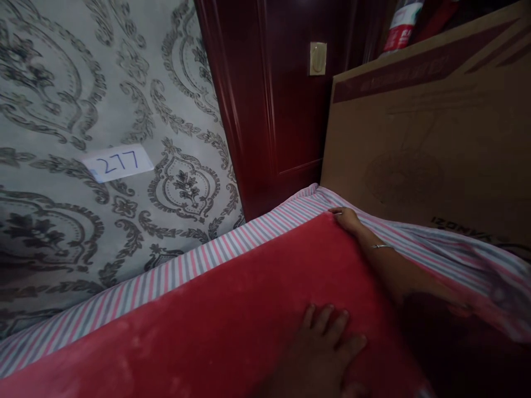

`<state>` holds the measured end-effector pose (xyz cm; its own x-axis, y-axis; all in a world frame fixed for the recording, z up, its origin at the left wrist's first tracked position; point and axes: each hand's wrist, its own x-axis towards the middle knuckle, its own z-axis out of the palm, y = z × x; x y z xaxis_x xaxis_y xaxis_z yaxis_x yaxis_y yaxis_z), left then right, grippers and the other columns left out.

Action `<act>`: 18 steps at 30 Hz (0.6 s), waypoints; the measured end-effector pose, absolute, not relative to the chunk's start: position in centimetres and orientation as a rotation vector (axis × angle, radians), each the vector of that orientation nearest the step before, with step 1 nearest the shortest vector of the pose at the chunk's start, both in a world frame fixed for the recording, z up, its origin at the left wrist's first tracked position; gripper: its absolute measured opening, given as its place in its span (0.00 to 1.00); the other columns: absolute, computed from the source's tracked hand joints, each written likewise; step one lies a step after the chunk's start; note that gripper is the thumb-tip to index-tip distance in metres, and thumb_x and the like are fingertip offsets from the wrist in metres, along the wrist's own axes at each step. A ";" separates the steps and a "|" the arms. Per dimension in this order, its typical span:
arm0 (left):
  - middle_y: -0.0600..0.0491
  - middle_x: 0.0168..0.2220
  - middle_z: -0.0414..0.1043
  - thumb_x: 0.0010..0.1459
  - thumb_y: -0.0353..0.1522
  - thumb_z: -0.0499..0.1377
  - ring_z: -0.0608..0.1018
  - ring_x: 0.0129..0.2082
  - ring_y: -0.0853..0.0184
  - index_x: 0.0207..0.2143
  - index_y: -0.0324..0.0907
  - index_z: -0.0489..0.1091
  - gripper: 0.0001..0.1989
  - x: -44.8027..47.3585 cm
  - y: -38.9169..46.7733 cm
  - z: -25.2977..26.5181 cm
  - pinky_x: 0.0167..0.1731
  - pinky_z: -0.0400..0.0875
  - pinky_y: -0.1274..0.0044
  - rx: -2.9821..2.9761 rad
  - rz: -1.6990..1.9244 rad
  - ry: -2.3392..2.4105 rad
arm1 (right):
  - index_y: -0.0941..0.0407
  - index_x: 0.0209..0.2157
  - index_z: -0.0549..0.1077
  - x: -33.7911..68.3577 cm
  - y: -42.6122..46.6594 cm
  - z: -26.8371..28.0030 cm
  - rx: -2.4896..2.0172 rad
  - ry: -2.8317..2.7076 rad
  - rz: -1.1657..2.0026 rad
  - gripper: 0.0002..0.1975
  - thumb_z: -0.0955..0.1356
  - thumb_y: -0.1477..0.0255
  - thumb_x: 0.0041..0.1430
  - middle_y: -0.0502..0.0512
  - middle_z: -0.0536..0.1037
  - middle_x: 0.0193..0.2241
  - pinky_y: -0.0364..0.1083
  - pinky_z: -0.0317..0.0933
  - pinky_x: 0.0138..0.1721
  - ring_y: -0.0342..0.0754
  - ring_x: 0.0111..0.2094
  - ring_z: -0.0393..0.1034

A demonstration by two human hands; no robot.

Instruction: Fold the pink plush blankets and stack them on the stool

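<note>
Left hand (321, 345), nearest the lens, is lying palm down over the red cloth (199, 309), fingers spread apart and pointing away from the wearer; its wrist side is fading into dark blur. Right hand (347, 219) is reaching farther out, its fingers touching the cloth's far corner; whether they are pinching the edge or only pressing on it, cannot tell. On that forearm a thin bracelet (381, 246) is showing. Red cloth is spreading across the lower part of the view, its long straight edge running from lower left up to the right hand. Beneath it, a striped sheet (166, 279) in pink, grey and white is extending past that edge to the wall and bunching in folds at right. Beyond the sheet, at left, patterned wallpaper (186, 185) is carrying a white paper slip (118, 163) marked "277". Dark red panel (290, 121) is standing next to it, bearing a square switch plate (318, 58). At right, a cardboard box (464, 138) is standing behind the sheet, with a red-and-white-labelled bottle (402, 27) showing above its rim.
</note>
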<state>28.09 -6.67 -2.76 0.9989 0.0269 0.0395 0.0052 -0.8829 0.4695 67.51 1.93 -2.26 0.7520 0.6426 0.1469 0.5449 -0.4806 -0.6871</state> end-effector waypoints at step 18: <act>0.50 0.76 0.43 0.70 0.51 0.48 0.47 0.74 0.47 0.73 0.54 0.48 0.34 28.1 -6.6 -1.7 0.69 0.40 0.44 2.633 -0.013 0.002 | 0.58 0.53 0.71 66.3 1.1 -2.4 -2.491 -1.102 -0.017 0.15 0.65 0.70 0.67 0.67 0.79 0.50 0.45 0.62 0.42 0.56 0.49 0.74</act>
